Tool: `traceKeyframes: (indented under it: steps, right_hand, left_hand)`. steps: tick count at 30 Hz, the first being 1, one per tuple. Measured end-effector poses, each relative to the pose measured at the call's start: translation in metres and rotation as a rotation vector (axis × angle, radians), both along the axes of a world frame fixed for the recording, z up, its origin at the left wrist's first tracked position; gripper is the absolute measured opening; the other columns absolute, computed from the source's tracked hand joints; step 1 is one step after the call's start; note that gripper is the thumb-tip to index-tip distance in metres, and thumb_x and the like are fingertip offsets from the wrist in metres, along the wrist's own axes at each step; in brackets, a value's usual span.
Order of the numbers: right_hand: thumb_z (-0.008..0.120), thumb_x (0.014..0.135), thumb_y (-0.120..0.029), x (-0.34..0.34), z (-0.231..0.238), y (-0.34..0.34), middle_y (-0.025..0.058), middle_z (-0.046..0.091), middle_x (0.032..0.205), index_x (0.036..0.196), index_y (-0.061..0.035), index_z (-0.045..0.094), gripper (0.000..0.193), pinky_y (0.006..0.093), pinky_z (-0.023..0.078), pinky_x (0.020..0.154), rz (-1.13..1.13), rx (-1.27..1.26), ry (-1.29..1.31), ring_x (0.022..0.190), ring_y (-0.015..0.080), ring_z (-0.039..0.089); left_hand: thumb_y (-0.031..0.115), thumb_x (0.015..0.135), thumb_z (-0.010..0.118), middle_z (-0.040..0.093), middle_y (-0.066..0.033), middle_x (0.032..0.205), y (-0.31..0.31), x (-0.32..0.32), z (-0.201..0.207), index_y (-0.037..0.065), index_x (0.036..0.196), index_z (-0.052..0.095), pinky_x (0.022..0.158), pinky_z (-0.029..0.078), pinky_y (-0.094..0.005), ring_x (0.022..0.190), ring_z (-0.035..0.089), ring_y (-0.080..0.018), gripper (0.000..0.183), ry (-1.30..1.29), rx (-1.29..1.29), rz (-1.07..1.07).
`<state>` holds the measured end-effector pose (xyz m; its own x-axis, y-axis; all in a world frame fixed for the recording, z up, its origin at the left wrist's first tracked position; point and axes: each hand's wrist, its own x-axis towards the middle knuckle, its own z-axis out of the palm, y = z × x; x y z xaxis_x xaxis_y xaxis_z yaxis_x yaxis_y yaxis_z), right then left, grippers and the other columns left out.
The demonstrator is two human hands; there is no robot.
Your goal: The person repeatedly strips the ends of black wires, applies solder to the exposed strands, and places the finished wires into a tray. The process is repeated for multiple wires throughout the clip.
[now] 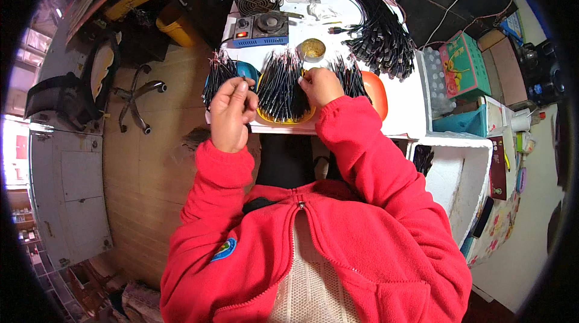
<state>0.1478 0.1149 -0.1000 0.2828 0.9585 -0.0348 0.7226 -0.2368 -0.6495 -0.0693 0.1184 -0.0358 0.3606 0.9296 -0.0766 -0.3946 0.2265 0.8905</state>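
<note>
In yellow tray (288,120), thin blk wires (282,89), L+R fingers (239,89) (309,81) curled in, grip unclear.

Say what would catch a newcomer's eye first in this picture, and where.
The red fleece jacket fills the lower middle. Above it, the left hand and right hand flank a yellow tray heaped with black wires. Behind, a blue-fronted box with a lit red switch sits at left, a thick bundle of black cables at right.
</note>
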Motion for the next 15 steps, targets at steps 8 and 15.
traceKeyframes:
  steps: [8, 15]
  right_hand:
    - [0.067, 0.086, -0.017, 0.000, 0.056, -0.044, 0.0153, 0.063, 0.067, 0.088, -0.0031, 0.065, 0.014, 0.0347, 0.049, 0.055, -0.020, 0.568, 0.118, 0.058, 0.0276, 0.063]
    - [0.066, 0.089, -0.007, -0.019, 0.084, -0.110, 0.0000, 0.062, 0.072, 0.092, 0.0015, 0.065, 0.009, 0.0203, 0.042, 0.055, 0.128, 0.467, 0.673, 0.062, 0.0035, 0.052]
  left_hand:
    - [0.013, 0.098, 0.054, 0.063, -0.0082, 0.073, -0.034, 0.021, 0.004, 0.000, 0.100, 0.060, 0.046, 0.029, -0.0179, 0.052, 0.045, -0.0053, 0.015, 0.024, 0.082, -0.014]
    - [0.006, 0.098, 0.052, 0.067, -0.0112, 0.106, -0.061, 0.051, 0.011, -0.002, 0.101, 0.058, 0.078, 0.054, -0.0261, 0.089, 0.064, -0.0129, 0.011, 0.037, 0.212, -0.034]
